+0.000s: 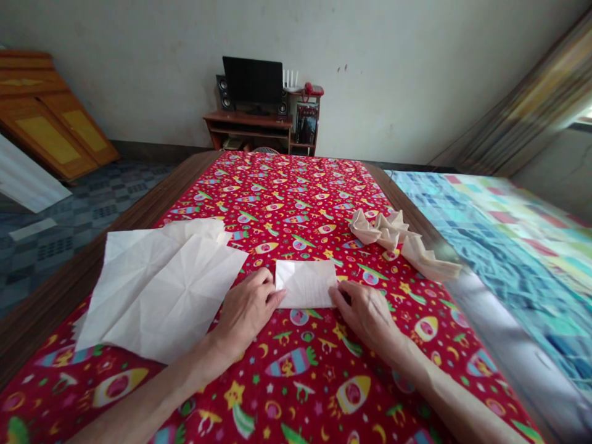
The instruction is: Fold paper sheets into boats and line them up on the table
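Tablecloth (300,213) was covered in rockets, stars and moons on red (a busy print) | folded paper (305,283) was coloured off-white | cabinet (55,117) was finished in orange-brown | floor (134,182) was chequered in blue-grey

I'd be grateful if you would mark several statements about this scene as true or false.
1. The left hand and right hand touch opposite ends of the small paper. True.
2. The large creased sheets lie beyond the right hand. False: the large creased sheets lie on the left hand's side.
3. The cloth has rockets printed on it. True.
4. The monitor stands on the cloth. False: the monitor stands on a desk by the wall.
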Available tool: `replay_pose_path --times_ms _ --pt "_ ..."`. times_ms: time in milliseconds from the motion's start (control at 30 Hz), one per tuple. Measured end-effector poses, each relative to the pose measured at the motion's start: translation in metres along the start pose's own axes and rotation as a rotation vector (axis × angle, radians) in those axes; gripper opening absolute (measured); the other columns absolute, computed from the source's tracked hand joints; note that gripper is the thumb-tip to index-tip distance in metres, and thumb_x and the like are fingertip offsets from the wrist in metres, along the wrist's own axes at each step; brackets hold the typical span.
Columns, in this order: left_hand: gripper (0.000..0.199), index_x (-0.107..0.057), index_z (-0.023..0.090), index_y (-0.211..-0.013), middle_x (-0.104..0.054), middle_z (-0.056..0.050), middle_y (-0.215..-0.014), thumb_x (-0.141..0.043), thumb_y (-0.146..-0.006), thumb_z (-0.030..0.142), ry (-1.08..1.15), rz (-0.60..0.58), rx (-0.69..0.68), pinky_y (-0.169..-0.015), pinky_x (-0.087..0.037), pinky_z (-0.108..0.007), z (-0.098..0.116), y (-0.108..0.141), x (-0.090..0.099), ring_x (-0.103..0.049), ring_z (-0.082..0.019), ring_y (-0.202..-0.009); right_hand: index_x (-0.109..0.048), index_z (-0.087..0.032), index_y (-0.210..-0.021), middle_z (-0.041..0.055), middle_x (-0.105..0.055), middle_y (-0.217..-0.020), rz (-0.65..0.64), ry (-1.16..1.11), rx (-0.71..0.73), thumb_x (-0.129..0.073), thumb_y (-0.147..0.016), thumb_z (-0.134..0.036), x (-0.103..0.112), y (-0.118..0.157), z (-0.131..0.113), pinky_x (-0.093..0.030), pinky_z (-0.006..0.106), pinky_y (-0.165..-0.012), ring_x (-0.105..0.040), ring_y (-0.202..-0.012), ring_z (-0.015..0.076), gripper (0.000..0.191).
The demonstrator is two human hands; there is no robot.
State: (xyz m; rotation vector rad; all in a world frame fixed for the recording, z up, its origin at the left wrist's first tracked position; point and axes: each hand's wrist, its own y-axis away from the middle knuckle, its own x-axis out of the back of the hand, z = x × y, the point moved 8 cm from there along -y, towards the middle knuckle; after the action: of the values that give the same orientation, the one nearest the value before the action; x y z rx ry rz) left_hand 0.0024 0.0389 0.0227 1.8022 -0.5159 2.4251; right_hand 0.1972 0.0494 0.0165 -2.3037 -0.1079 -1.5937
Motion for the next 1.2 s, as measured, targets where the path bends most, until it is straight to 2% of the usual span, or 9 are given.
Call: replay_pose_path --times_ms 133,367,733,833,900,967,1033,1100,1200 --pt "0.028 -0.064 0.017 -0.065 -0.058 -0.001 -0.079 -0.055 -0.088 0.032 -0.002 0.013 -0.007 -0.059 -0.039 -0.024 -0.002 -0.003 0.0 -0.056 -0.012 -0.068 -0.055 -0.018 -0.063 0.0002 -0.057 -0.055 0.007 0.065 0.023 -0.043 -0.09 -0.034 0.002 0.0 -0.004 -0.023 0.024 -0.051 -0.049 -0.049 0.01 0.033" --pt "0.031 -0.065 0.018 -0.067 -0.058 -0.001 -0.077 -0.05 -0.09 0.032 -0.021 -0.017 0.002 -0.058 -0.037 -0.025 -0.006 -0.006 -0.005 -0.055 -0.012 -0.067 -0.054 -0.018 -0.065 0.0012 -0.059 -0.057 -0.105 0.105 -0.021 -0.041 -0.091 -0.033 -0.002 -0.004 -0.003 -0.022 0.024 -0.052 -0.053 -0.052 0.0118 0.032" --pt "0.03 -0.06 0.018 -0.064 -0.058 -0.001 -0.078 -0.051 -0.089 0.032 -0.056 -0.025 0.004 -0.058 -0.039 -0.025 -0.003 -0.01 -0.004 -0.056 -0.013 -0.067 -0.054 -0.019 -0.062 0.0008 -0.058 -0.055 -0.091 0.139 -0.016 -0.042 -0.09 -0.033 -0.004 -0.006 -0.001 -0.022 0.026 -0.052 -0.052 -0.051 0.0118 0.033" --pt "0.018 -0.057 0.017 -0.072 -0.056 -0.002 -0.081 -0.055 -0.086 0.029 -0.057 0.011 0.048 -0.06 -0.044 -0.026 -0.005 -0.01 -0.001 -0.057 -0.016 -0.071 -0.053 -0.019 -0.061 0.0005 -0.058 -0.054 -0.09 0.141 -0.023 -0.043 -0.09 -0.034 -0.004 -0.006 -0.001 -0.021 0.026 -0.052 -0.051 -0.05 0.0116 0.034" --pt "0.011 -0.056 0.016 -0.086 -0.056 -0.006 -0.092 -0.058 -0.083 0.026 -0.024 0.091 0.057 -0.067 -0.049 -0.029 -0.005 -0.01 0.004 -0.058 -0.02 -0.082 -0.052 -0.019 -0.061 0.0005 -0.057 -0.054 -0.088 0.136 -0.021 -0.043 -0.09 -0.034 -0.004 -0.006 -0.001 -0.02 0.026 -0.051 -0.051 -0.05 0.0114 0.034" --pt "0.021 -0.054 0.015 -0.104 -0.055 -0.01 -0.111 -0.055 -0.084 0.02 0.035 0.166 -0.034 -0.083 -0.05 -0.035 0.002 -0.011 0.008 -0.056 -0.023 -0.1 -0.053 -0.019 -0.061 0.0005 -0.058 -0.054 -0.09 0.131 -0.02 -0.043 -0.09 -0.033 -0.004 -0.006 -0.002 -0.019 0.026 -0.051 -0.051 -0.05 0.0111 0.034" --pt "0.028 -0.052 0.016 -0.115 -0.052 -0.01 -0.126 -0.045 -0.088 0.013 0.072 0.17 -0.217 -0.101 -0.04 -0.041 0.018 -0.009 0.007 -0.05 -0.023 -0.116 -0.053 -0.019 -0.061 0.0005 -0.058 -0.054 -0.088 0.128 -0.024 -0.043 -0.09 -0.033 -0.004 -0.006 -0.002 -0.019 0.026 -0.051 -0.051 -0.05 0.011 0.033" --pt "0.032 -0.052 0.019 -0.12 -0.052 -0.007 -0.132 -0.038 -0.092 0.012 0.073 0.104 -0.373 -0.109 -0.031 -0.045 0.036 -0.005 0.001 -0.044 -0.021 -0.125 -0.052 -0.019 -0.061 0.0004 -0.058 -0.054 -0.08 0.127 -0.024 -0.043 -0.09 -0.032 -0.003 -0.006 -0.002 -0.019 0.026 -0.051 -0.051 -0.05 0.011 0.033" --pt "0.036 -0.047 0.019 -0.13 -0.048 -0.006 -0.138 -0.037 -0.095 0.02 0.078 -0.002 -0.461 -0.111 -0.028 -0.045 0.056 0.002 -0.009 -0.037 -0.021 -0.132 -0.052 -0.019 -0.061 0.0005 -0.059 -0.054 -0.07 0.129 -0.017 -0.043 -0.09 -0.033 -0.004 -0.005 -0.002 -0.02 0.026 -0.052 -0.051 -0.05 0.0111 0.033"
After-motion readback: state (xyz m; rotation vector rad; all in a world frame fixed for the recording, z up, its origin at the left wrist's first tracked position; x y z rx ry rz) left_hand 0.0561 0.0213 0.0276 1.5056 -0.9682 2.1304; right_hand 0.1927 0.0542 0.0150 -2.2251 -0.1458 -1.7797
